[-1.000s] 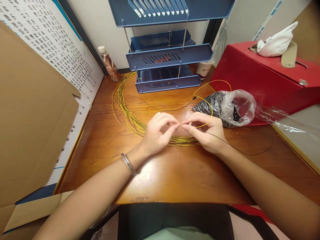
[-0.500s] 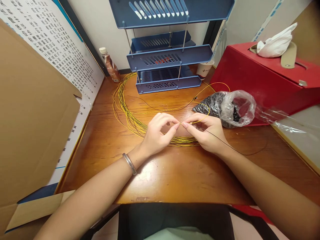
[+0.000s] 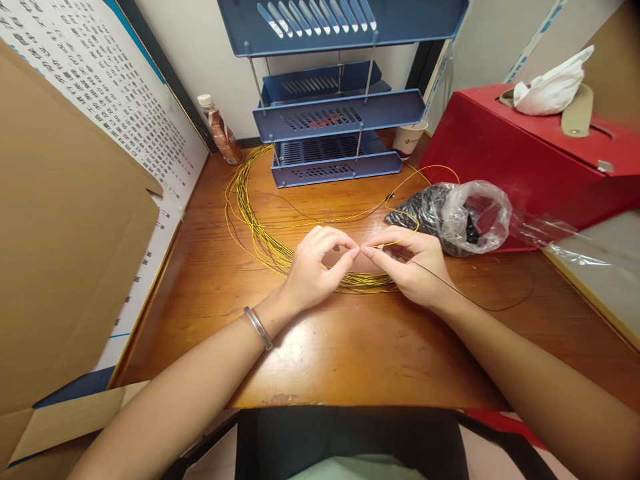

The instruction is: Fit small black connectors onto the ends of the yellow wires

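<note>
My left hand (image 3: 320, 263) and my right hand (image 3: 413, 263) meet fingertip to fingertip above the wooden desk. Each pinches thumb against index finger on a thin yellow wire (image 3: 395, 243); the stretch between the tips is almost fully covered. From the right hand the yellow wire loops up and back toward the coil, and a dark wire (image 3: 450, 287) trails off to the right over my wrist. Behind and beneath the hands lies a large loose coil of yellow and dark wire (image 3: 255, 230). Close behind my right hand rests a clear plastic bag of small black pieces (image 3: 430, 205).
A blue tiered tray rack (image 3: 340, 127) stands at the back, with a drink bottle (image 3: 220, 130) to its left and a paper cup (image 3: 410, 140) to its right. A red box (image 3: 470, 147) fills the right rear. Cardboard (image 3: 70, 220) lines the left side.
My right fingertips have shifted slightly left, closing the small gap to the left fingertips. The left hand and the coil stay nearly still.
</note>
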The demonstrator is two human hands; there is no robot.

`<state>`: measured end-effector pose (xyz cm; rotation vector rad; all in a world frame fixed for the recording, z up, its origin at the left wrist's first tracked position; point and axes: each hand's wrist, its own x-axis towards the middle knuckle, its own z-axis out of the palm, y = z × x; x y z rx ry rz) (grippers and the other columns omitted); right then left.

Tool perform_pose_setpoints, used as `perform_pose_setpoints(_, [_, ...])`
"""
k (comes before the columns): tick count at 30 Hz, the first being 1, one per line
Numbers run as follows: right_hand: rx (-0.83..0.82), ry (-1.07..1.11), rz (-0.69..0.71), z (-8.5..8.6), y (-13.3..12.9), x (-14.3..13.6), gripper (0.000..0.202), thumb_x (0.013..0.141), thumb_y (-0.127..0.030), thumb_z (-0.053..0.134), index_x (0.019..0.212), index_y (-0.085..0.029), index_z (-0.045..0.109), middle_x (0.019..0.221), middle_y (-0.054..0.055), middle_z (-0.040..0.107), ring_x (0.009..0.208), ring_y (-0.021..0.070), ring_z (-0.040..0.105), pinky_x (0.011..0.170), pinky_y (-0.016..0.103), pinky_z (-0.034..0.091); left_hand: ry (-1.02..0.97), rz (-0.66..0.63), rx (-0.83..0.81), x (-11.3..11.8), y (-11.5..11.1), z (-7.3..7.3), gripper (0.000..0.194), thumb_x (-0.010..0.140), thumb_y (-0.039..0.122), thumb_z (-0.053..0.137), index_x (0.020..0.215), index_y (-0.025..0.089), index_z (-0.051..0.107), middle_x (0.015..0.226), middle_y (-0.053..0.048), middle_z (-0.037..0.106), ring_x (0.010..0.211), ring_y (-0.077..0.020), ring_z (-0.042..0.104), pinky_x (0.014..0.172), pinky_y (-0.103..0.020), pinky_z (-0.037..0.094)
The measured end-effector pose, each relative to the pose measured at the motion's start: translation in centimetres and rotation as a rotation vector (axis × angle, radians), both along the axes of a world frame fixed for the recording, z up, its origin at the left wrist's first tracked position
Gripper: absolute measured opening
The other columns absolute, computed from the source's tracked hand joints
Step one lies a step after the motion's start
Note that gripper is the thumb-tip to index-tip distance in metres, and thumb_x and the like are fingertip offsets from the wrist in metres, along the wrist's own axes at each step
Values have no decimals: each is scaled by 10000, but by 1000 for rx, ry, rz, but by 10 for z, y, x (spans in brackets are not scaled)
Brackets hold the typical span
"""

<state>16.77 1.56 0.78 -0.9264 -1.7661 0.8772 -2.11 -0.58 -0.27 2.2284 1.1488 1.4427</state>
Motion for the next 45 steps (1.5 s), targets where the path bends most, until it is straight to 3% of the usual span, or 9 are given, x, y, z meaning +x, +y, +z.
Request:
perform_pose_setpoints(7, [-83,9,3,1,-1,-1,157,827,-323,744,798,-170,764,630,9,644,484,90,433,445,240,325,6,3,-20,0,1,0,109,956,209,634,866,183,690,877,-43,746,836,-176,649,826,-354,500])
perform_pose_setpoints(14, [-138,3,-9,0,-1,-1,242,823,-410,754,817,-168,757,740,56,695,600,134,544,468,245,343,21,-4,-49,0,2,-1,160,987,245,586,853,188,652,838,-34,706,811,-175,616,790,-340,489])
perform_pose_setpoints(23, [-162,3,-32,-1,-1,-2,205,828,-367,726,822,-163,738,638,12,611,496,92,429,448,238,317,51,48,-143,2,0,-2,238,1032,255,499,835,187,614,775,-19,674,733,-160,594,713,-311,461])
perform_pose_setpoints(30, [-194,50,-45,-5,3,1,215,819,-379,745,831,-165,735,678,28,631,557,114,497,476,239,338,14,118,-224,-1,2,-4,391,1047,321,478,690,184,561,607,6,603,579,-129,548,605,-276,430])
perform_pose_setpoints(34, [-212,54,-29,-6,3,1,227,821,-386,742,843,-159,738,660,20,620,537,105,475,477,238,326,-46,83,-224,0,4,-8,92,963,248,642,948,169,688,799,-15,734,640,-121,621,647,-266,486])
perform_pose_setpoints(37, [-212,45,-22,-4,3,0,229,826,-385,731,849,-157,745,670,22,626,541,104,470,483,239,330,-41,55,-183,1,2,-8,182,908,185,706,1089,170,690,980,-42,775,697,-119,656,701,-276,512])
perform_pose_setpoints(45, [-218,1,-4,-3,0,0,254,841,-402,718,855,-152,761,759,57,674,590,115,499,503,249,326,42,74,-56,1,1,-4,104,954,289,673,931,213,740,861,-11,798,721,-147,691,755,-326,484])
